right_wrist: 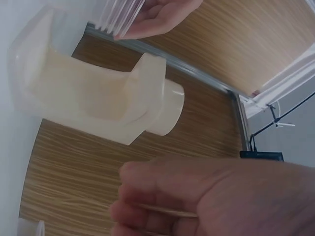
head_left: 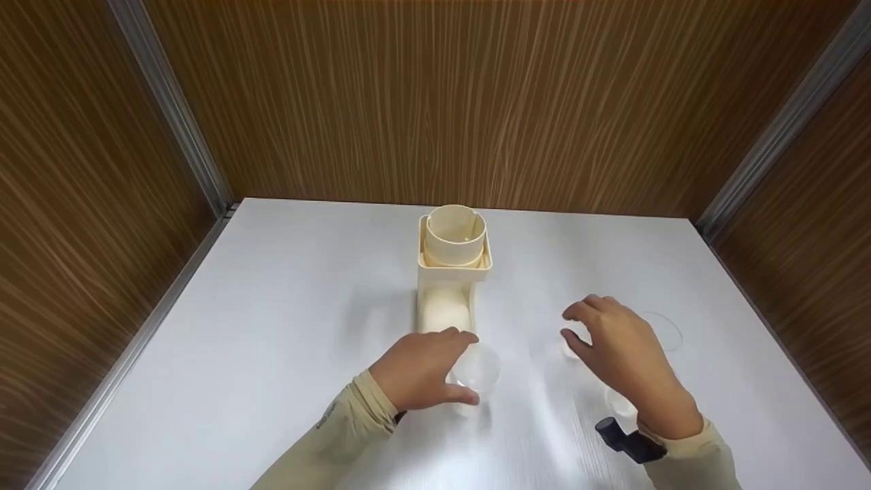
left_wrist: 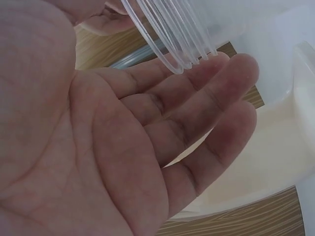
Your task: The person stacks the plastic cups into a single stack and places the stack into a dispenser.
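A clear plastic jar (head_left: 478,367) with a ridged, screw-threaded rim stands upright between the thumb and fingers of my left hand (head_left: 429,367). In the left wrist view the jar's threads (left_wrist: 179,34) overlap the fingertips, and the palm behind is bare. Just beyond this hand is a cream plastic stand (head_left: 446,306) with a round cup-like top (head_left: 456,235). To the right, over the table, my right hand (head_left: 619,340) hovers with loosely bent fingers and nothing in them. Beneath it a small white piece (head_left: 570,350) shows partly, the rest hidden by the hand.
A clear round piece (head_left: 619,403) lies beside the right wrist, and a thin transparent disc (head_left: 663,330) lies past the right hand. The white table (head_left: 272,327) is enclosed by wood-grain panels (head_left: 476,102) at the back and both sides.
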Demonstrator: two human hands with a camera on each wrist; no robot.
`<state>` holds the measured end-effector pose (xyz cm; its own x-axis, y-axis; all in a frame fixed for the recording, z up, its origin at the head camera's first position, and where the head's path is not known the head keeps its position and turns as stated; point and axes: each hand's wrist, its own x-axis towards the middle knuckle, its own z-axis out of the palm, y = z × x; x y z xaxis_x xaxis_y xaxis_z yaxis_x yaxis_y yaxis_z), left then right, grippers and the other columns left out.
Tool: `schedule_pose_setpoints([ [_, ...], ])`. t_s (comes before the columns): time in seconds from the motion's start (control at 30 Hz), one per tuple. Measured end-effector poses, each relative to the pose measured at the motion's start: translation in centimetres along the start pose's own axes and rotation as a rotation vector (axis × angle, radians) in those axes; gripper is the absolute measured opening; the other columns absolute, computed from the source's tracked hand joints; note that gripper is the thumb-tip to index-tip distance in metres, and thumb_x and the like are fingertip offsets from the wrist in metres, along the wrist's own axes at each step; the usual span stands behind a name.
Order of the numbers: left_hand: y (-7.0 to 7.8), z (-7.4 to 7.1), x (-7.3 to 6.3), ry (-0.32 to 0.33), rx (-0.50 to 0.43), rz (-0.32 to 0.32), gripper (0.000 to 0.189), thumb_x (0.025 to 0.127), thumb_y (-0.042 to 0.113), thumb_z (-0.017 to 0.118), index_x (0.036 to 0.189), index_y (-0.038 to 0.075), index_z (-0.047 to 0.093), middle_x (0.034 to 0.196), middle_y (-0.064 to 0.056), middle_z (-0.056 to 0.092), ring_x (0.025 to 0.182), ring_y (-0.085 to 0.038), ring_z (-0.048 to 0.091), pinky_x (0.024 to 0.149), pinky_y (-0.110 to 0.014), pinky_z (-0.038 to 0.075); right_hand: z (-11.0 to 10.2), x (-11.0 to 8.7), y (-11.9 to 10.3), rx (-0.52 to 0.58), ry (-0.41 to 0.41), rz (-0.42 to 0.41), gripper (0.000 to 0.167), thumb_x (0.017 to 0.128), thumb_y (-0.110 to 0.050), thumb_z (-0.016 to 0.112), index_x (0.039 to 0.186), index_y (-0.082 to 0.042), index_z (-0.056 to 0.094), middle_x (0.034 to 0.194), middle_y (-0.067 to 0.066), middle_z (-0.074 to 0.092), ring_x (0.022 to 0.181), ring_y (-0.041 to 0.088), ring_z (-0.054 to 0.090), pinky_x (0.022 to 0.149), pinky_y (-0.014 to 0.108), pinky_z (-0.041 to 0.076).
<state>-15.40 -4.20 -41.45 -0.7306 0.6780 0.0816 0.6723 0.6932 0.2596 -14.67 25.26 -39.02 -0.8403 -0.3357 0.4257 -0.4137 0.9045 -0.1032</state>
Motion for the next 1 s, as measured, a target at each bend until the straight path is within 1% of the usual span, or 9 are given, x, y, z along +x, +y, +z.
schedule_pose_setpoints([
  [0.17, -0.1, 0.0, 0.1, 0.010, -0.001, 0.011, 0.078, 0.083, 0.057, 0.081, 0.142, 0.010, 0.057, 0.123, -0.004, 0.069, 0.096, -0.021, 0.071, 0.083, -0.039, 0.058, 0.2, -0.1, 1.0, 0.003, -0.076, 0.139, 0.020, 0.085, -0.008, 0.082, 0.102, 0.000, 0.074, 0.100, 0.016, 0.072, 0.088, 0.037, 0.066, 0.072, 0.051, 0.055],
  [0.27, -0.1, 0.2, 0.3, 0.016, -0.013, 0.009, 0.078, 0.082, 0.057, 0.082, 0.139, 0.010, 0.059, 0.121, -0.004, 0.070, 0.097, -0.021, 0.071, 0.083, -0.039, 0.058, 0.5, -0.4, 1.6, -0.006, -0.122, 0.185, 0.021, 0.085, -0.009, 0.082, 0.102, 0.002, 0.074, 0.100, 0.019, 0.071, 0.088, 0.040, 0.066, 0.072, 0.053, 0.054],
  [0.4, -0.2, 0.6, 0.4, 0.019, -0.034, 0.010, 0.076, 0.080, 0.058, 0.082, 0.136, 0.011, 0.060, 0.120, -0.003, 0.069, 0.098, -0.020, 0.070, 0.083, -0.038, 0.058, 1.2, -0.9, 2.3, -0.034, -0.181, 0.171, 0.026, 0.085, -0.009, 0.083, 0.105, 0.004, 0.073, 0.100, 0.021, 0.071, 0.089, 0.041, 0.066, 0.075, 0.055, 0.055],
  [0.5, -0.3, 0.8, 0.4, 0.017, -0.039, 0.010, 0.076, 0.080, 0.059, 0.082, 0.136, 0.011, 0.060, 0.121, -0.003, 0.069, 0.099, -0.019, 0.070, 0.083, -0.038, 0.058, 1.8, -1.0, 2.5, -0.042, -0.205, 0.139, 0.028, 0.084, -0.007, 0.083, 0.107, 0.005, 0.072, 0.101, 0.021, 0.071, 0.091, 0.041, 0.066, 0.077, 0.055, 0.055],
  [0.6, -0.3, 1.0, 0.3, 0.008, -0.046, 0.009, 0.076, 0.081, 0.058, 0.082, 0.136, 0.011, 0.060, 0.121, -0.003, 0.069, 0.100, -0.019, 0.070, 0.083, -0.038, 0.058, 2.1, -1.3, 2.5, -0.043, -0.221, 0.132, 0.029, 0.084, -0.006, 0.083, 0.108, 0.005, 0.072, 0.101, 0.021, 0.071, 0.091, 0.040, 0.066, 0.077, 0.054, 0.056],
  [0.7, -0.3, 1.1, 0.3, 0.000, -0.058, 0.006, 0.076, 0.080, 0.058, 0.082, 0.137, 0.012, 0.060, 0.122, -0.003, 0.069, 0.101, -0.019, 0.070, 0.083, -0.039, 0.058, 2.2, -1.4, 2.4, -0.055, -0.226, 0.138, 0.030, 0.083, -0.005, 0.083, 0.109, 0.006, 0.072, 0.100, 0.021, 0.071, 0.090, 0.041, 0.067, 0.077, 0.054, 0.056],
  [0.83, -0.3, 1.0, 0.3, -0.009, -0.071, 0.001, 0.077, 0.081, 0.058, 0.082, 0.138, 0.012, 0.060, 0.123, -0.003, 0.069, 0.103, -0.019, 0.070, 0.085, -0.039, 0.058, 2.2, -1.3, 2.5, -0.063, -0.209, 0.150, 0.028, 0.083, -0.004, 0.083, 0.107, 0.005, 0.072, 0.098, 0.021, 0.071, 0.089, 0.041, 0.067, 0.076, 0.054, 0.056],
  [1.0, -0.5, 0.7, 0.4, 0.010, -0.074, 0.000, 0.077, 0.080, 0.056, 0.083, 0.138, 0.011, 0.060, 0.127, -0.005, 0.070, 0.111, -0.022, 0.070, 0.090, -0.040, 0.057, 1.8, -1.0, 2.9, -0.066, -0.197, 0.160, 0.022, 0.084, -0.004, 0.082, 0.103, 0.005, 0.074, 0.094, 0.019, 0.071, 0.085, 0.040, 0.066, 0.072, 0.054, 0.055],
])
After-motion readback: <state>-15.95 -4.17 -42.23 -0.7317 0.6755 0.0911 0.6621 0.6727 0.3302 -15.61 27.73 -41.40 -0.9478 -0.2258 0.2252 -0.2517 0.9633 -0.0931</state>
